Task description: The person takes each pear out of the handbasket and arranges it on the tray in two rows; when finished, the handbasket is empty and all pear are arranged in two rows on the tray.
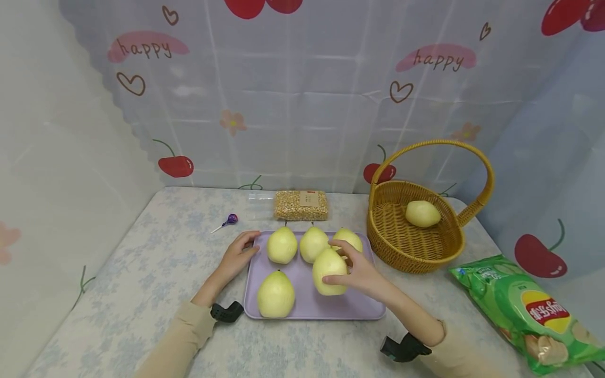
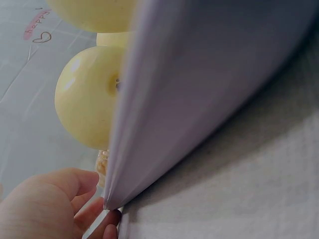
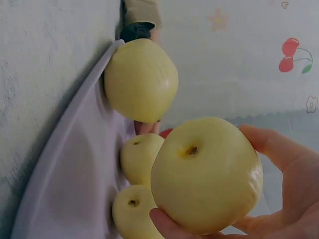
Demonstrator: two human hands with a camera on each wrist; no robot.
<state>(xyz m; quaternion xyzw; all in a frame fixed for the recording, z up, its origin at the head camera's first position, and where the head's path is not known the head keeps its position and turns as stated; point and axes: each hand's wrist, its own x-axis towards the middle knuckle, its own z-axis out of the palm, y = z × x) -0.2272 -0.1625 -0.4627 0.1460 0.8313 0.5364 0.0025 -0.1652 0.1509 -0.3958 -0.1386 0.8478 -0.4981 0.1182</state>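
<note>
My right hand (image 1: 361, 273) grips a pale yellow-green pear (image 1: 326, 275), thumb on one side and fingers on the other. In the right wrist view this pear (image 3: 207, 177) shows its dimpled end, held above the tray. The lilac tray (image 1: 331, 313) carries a pear (image 1: 276, 295) at the front left and a back row of pears, at left (image 1: 282, 245), middle (image 1: 313, 244) and right (image 1: 348, 238). My left hand (image 1: 238, 254) holds the tray's left rim near the back corner. In the left wrist view, thumb and fingers lie about the tray's edge (image 2: 149, 124).
Right of the tray stands a wicker basket (image 1: 402, 236) with a tall handle and one pear (image 1: 423, 213) inside. A green chip bag (image 1: 529, 315) lies at the right. Behind the tray are a bag of corn kernels (image 1: 300, 206) and a purple lollipop (image 1: 230, 219).
</note>
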